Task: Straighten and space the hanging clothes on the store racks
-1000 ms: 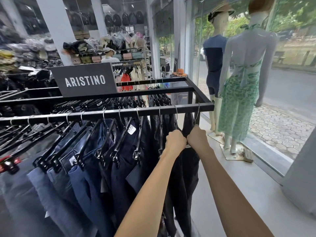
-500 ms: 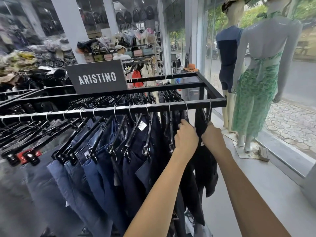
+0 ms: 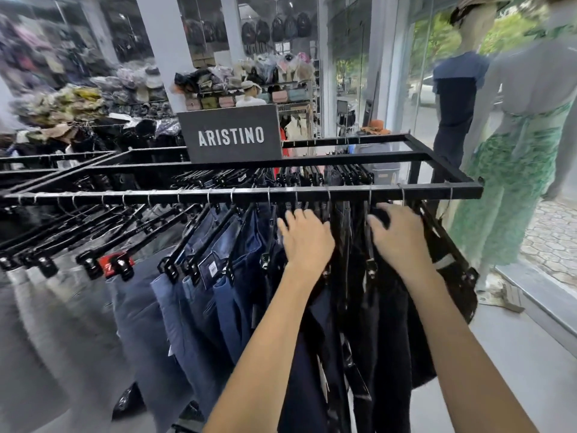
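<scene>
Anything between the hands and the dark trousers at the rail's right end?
Nothing visible. The left hand and right hand both touch the dark trousers hanging under the front rail. Whether the right hand grips anything is unclear.

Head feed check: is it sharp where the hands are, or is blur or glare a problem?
Head view: left hand, right hand and the dark grey ARISTINO sign read sharp; the grey trousers at the left edge and the mannequin in the green dress are smeared; the black trousers show little detail.
</scene>
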